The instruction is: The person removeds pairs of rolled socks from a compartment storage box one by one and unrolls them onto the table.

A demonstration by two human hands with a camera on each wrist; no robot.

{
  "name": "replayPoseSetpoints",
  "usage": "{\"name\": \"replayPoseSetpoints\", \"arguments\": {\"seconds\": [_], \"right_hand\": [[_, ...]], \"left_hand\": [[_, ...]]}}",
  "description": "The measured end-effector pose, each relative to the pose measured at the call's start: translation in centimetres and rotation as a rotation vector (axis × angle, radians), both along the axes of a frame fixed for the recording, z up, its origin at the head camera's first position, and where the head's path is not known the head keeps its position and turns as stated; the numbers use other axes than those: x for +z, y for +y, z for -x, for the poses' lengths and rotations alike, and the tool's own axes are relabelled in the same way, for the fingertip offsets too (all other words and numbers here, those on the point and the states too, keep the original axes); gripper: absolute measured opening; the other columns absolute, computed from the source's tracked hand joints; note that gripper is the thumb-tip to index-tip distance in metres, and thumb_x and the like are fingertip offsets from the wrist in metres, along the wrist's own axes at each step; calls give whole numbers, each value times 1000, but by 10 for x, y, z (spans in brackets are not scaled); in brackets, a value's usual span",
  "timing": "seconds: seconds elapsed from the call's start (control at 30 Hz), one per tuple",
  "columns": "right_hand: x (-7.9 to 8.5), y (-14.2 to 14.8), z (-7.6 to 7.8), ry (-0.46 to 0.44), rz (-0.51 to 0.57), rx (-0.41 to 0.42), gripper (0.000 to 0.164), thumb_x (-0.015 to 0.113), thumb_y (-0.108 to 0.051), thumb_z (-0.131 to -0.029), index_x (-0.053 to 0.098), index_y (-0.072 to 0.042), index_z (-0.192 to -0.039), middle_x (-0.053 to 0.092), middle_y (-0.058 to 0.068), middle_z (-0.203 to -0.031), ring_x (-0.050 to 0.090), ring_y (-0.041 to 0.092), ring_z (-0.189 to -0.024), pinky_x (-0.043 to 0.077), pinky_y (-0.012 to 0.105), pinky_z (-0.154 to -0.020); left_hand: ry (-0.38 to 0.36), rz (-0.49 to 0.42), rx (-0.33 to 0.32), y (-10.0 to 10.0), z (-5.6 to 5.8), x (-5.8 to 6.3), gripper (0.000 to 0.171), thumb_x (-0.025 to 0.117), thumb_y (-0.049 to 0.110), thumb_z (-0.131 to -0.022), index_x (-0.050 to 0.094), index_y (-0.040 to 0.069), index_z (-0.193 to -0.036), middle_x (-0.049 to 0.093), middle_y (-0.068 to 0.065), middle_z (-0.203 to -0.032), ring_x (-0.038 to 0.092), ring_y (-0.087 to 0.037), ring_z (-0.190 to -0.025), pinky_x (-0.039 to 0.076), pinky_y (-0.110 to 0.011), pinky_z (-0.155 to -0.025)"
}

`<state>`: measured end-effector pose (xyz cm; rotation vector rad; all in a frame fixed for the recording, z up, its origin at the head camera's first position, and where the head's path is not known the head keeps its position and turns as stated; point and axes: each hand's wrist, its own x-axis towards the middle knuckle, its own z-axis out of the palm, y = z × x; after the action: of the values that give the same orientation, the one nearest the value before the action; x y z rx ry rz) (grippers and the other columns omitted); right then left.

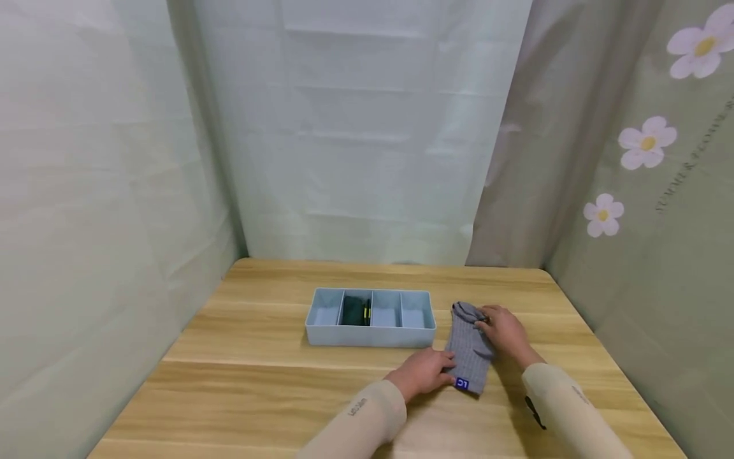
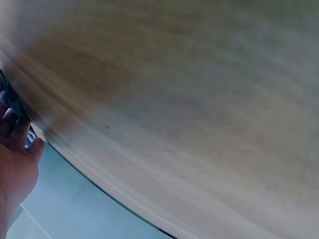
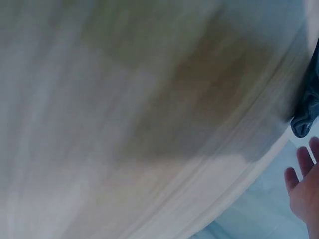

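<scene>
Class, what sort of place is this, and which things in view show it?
Perhaps a makeshift screened booth for tabletop work: pale sheets hang on three sides of a wood-grain table that bears a grey sock.

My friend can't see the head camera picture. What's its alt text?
A person's left hand and right hand touch a gray ribbed sock on a wood-grain table. To the left, a pale blue rectangular divided box holds dark green folded cloth.

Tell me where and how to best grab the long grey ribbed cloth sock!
Probably pinch the sock at its bunched far end, coming from the right: those folds look easy to grasp, the rest lies fairly flat, and the pale-blue rectangular plastic-looking box sits on the left.
</scene>
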<state>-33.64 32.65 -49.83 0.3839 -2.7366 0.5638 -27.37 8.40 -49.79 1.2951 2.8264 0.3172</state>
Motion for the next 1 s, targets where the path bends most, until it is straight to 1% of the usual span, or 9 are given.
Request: {"name": "replayPoseSetpoints", "arguments": {"seconds": [0.1, 0.17, 0.3, 0.5, 0.6, 0.7, 0.83, 0.9, 1.0], "right_hand": [[-1, -6, 5, -69, 10, -16, 36, 71, -17, -91, 67, 7, -118, 65, 27, -117, 61, 46, -109, 46, 59, -93], [0, -9, 8, -95, 11, -42, 34, 70, -17, -92, 68, 7, -116, 67, 27, -113, 62, 46, -106, 47, 59, -90], [4, -12, 14, -115, 18, -109, 24, 65, -15, -95, 72, 3, -109, 70, 23, -107, 65, 43, -98, 50, 57, -83], [12, -6, 13, -146, 15, -126, 21, 61, -11, -95, 71, 5, -105, 70, 22, -100, 65, 37, -86, 51, 54, -75], [16, 0, 9, -117, 33, -152, 22, 62, -11, -95, 70, 6, -105, 70, 24, -100, 65, 39, -86, 51, 55, -75], [17, 2, 6, -82, 70, -180, 24, 61, -12, -96, 70, 7, -107, 69, 25, -102, 65, 43, -89, 50, 57, -76], [11, 0, 2, -6, 112, -193, 27, 59, -10, -97, 69, 7, -114, 69, 26, -106, 65, 46, -93, 51, 58, -78], [7, -1, 0, 66, 92, -151, 25, 59, -7, -96, 69, 7, -115, 70, 25, -106, 66, 45, -94, 51, 58, -78], [1, -3, -5, 172, -16, -4, 24, 63, -1, -92, 70, 4, -115, 70, 23, -109, 67, 42, -96, 52, 56, -80]], "left_hand": [[10, 7, -1, -3, 3, 2, 39, 65, 35, -96, 68, 14, -129, 57, 2, -140, 55, -10, -124, 41, -21, -103], [20, 16, -6, -5, 4, 3, 40, 64, 36, -97, 68, 14, -130, 57, 2, -140, 55, -9, -125, 41, -21, -103], [38, 37, -17, -8, 4, 5, 39, 63, 36, -97, 67, 15, -130, 56, 3, -141, 55, -9, -124, 41, -22, -103], [10, 50, -59, -8, 0, 6, 38, 64, 35, -97, 68, 15, -129, 56, 3, -142, 56, -9, -123, 41, -22, -102], [0, 24, -75, -6, 0, 6, 38, 65, 34, -97, 68, 15, -129, 56, 4, -141, 56, -9, -122, 41, -21, -101], [-9, 15, -68, -6, 0, 7, 38, 65, 35, -96, 67, 16, -130, 56, 4, -141, 56, -9, -123, 41, -21, -102], [-27, 11, -60, -9, 0, 5, 38, 66, 34, -95, 68, 16, -129, 56, 4, -141, 56, -10, -123, 41, -21, -102], [-26, 5, -61, -11, 0, 3, 38, 67, 34, -95, 68, 16, -128, 56, 4, -141, 56, -10, -122, 41, -21, -102], [-35, -4, -65, -13, -1, 1, 39, 67, 34, -95, 68, 15, -128, 57, 3, -141, 56, -9, -122, 41, -21, -102]]}}
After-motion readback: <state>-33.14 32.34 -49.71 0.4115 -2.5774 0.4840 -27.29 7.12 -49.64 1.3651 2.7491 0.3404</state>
